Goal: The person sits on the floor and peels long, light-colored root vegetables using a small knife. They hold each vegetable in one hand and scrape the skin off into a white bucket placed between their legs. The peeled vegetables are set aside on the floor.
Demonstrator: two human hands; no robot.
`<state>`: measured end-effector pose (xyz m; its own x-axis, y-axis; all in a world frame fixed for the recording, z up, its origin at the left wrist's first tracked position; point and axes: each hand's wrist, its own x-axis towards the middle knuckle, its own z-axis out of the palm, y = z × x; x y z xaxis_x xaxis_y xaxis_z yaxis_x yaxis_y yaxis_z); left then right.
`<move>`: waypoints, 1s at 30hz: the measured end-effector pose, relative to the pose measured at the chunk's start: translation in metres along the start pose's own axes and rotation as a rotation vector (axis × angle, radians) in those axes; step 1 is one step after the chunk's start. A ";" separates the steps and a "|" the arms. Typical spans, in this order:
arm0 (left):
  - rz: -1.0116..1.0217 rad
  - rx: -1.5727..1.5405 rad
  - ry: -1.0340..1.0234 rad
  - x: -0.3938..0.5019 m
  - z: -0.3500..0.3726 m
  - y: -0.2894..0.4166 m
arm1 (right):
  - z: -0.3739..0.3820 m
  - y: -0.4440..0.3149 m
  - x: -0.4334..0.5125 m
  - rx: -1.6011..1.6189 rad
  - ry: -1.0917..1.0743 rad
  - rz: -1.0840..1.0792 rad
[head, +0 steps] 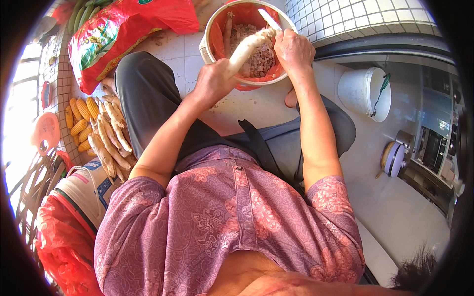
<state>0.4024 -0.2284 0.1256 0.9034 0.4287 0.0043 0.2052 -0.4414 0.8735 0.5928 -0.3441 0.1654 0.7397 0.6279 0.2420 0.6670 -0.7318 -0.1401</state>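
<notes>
My left hand (216, 79) grips the near end of a long, pale, peeled root vegetable (251, 43). The root slants up to the right over a bucket and meets my right hand (295, 50) at its rough far end. From that fist sticks out the whitish blade of a knife (269, 19), pointing up and left; its handle is hidden in my fingers. Below both hands stands a round white bucket (203, 50) lined with a red plastic bag. Brownish peelings (259, 61) lie inside it, with another unpeeled root (228, 31) leaning on the left wall.
Left of my knee are more roots (107, 137) and yellow corn cobs (79, 111). A red printed sack (122, 33) lies beyond them, near green gourds (83, 14). At right are a white bucket (357, 90), a tiled ledge (355, 18) and a dark glass panel (403, 74).
</notes>
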 end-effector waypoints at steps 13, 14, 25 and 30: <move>-0.422 -1.212 -0.167 0.015 -0.006 0.003 | -0.005 -0.057 -0.051 0.451 0.083 -0.331; -0.431 -1.203 -0.152 0.015 -0.006 0.004 | -0.001 -0.058 -0.056 0.449 0.041 -0.378; -0.423 -1.128 -0.150 0.011 -0.015 0.014 | 0.011 -0.043 -0.037 0.364 0.209 -0.283; -0.449 -1.110 -0.191 0.008 -0.017 0.007 | 0.006 -0.050 -0.044 0.312 0.085 -0.328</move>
<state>0.4050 -0.2143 0.1401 0.8950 0.2054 -0.3960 0.1649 0.6725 0.7215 0.5274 -0.3336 0.1565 0.4841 0.7794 0.3976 0.8690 -0.3752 -0.3225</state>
